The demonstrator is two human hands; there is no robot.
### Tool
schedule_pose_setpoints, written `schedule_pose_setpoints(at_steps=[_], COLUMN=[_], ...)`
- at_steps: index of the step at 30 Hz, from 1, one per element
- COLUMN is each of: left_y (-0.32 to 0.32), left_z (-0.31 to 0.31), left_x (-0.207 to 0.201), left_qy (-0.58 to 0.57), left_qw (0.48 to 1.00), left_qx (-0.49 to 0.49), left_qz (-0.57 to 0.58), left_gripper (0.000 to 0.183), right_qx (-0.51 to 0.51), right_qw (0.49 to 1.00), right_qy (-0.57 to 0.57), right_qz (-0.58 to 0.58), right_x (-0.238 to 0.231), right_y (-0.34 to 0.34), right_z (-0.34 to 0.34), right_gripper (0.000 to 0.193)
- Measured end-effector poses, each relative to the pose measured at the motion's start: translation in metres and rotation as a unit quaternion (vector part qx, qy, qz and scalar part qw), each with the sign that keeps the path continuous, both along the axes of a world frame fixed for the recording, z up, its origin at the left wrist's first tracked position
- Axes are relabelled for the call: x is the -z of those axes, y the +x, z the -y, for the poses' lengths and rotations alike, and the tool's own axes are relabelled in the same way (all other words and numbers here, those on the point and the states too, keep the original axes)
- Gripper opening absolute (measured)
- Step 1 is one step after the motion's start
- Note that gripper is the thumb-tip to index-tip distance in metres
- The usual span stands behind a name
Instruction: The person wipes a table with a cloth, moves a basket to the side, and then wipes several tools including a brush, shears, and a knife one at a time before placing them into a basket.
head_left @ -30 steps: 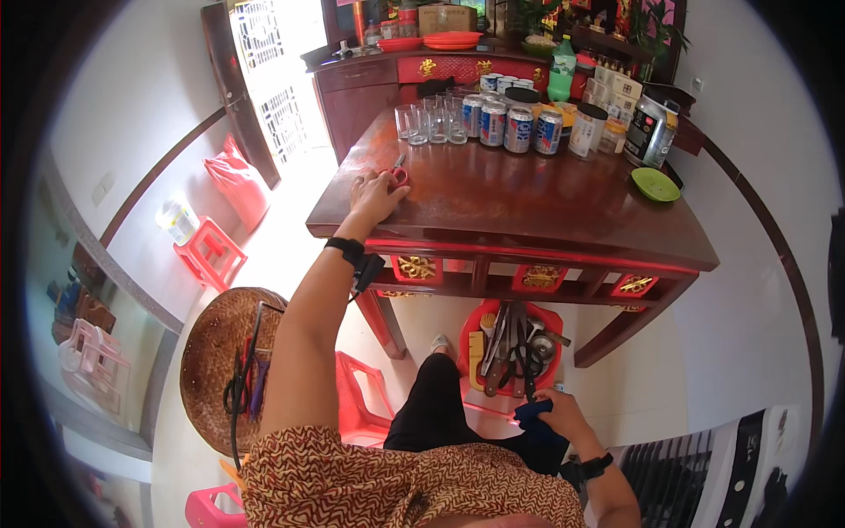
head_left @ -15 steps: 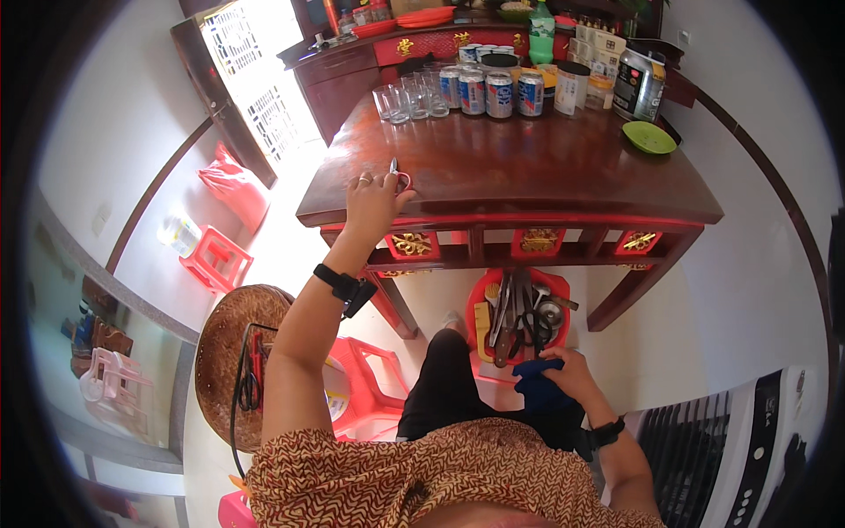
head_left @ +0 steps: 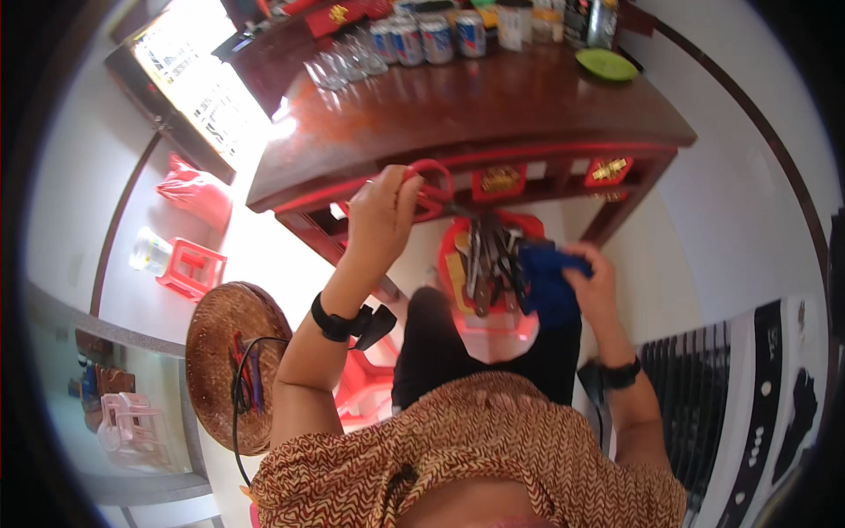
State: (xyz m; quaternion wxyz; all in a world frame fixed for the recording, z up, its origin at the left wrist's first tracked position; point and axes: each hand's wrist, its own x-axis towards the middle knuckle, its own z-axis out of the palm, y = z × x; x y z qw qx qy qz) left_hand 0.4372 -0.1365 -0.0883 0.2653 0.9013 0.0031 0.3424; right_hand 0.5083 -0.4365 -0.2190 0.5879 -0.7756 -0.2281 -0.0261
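Note:
My left hand [head_left: 383, 216] is closed on a pair of scissors with red handles [head_left: 437, 195], raised in front of the table's near edge. Their dark blades point to the right, over the red basin [head_left: 446, 273]. My right hand [head_left: 600, 286] grips a dark blue cloth [head_left: 550, 286], which hangs beside the basin and hides part of its right side. Inside the basin lies a pile of knives and other metal utensils [head_left: 487, 264], with a yellow block along the left side.
A dark wooden table [head_left: 493, 106] stands ahead, bearing drink cans [head_left: 436, 41], glasses [head_left: 339, 66] and a green plate [head_left: 607, 64]. To my left are a wicker basket [head_left: 207, 378] with tools and a red stool [head_left: 192, 268]. A black-and-white appliance [head_left: 748, 414] stands at right.
My left hand has lifted the scissors off the tabletop and brought them toward me. My right hand has raised the blue cloth, which now hangs more spread out. The view has shifted.

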Motion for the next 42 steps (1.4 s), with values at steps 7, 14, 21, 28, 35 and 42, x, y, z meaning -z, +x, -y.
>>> schedule_pose_setpoints(at_steps=[7, 14, 21, 28, 35, 42], left_y=[-0.014, -0.019, -0.017, -0.026, -0.028, -0.036], left_z=[0.078, 0.055, 0.005, 0.064, 0.063, 0.084], left_x=[0.088, 0.125, 0.154, 0.154, 0.152, 0.177], left_qy=[-0.22, -0.26, -0.529, -0.418, -0.402, -0.51], left_qw=[0.962, 0.955, 0.846, 0.868, 0.839, 0.782], left_qx=[0.115, 0.076, 0.011, 0.145, 0.254, 0.265], left_qz=[-0.111, -0.119, -0.06, -0.225, -0.264, -0.241], left_gripper=[0.015, 0.021, 0.026, 0.017, 0.02, 0.021], right_qx=[-0.121, -0.307, -0.122, -0.147, -0.186, -0.031], right_qw=[0.992, 0.923, 0.948, 0.968, 0.961, 0.926], right_qy=[-0.032, -0.189, -0.189, -0.169, -0.053, 0.232], right_qz=[-0.018, -0.137, -0.226, -0.115, -0.197, -0.297], right_x=[-0.022, 0.04, 0.058, -0.004, 0.019, 0.017], right_y=[-0.026, -0.047, -0.035, -0.032, -0.038, -0.035], right_z=[-0.038, -0.014, 0.024, -0.03, -0.049, -0.057], right_gripper=[0.039, 0.038, 0.044, 0.064, 0.05, 0.027])
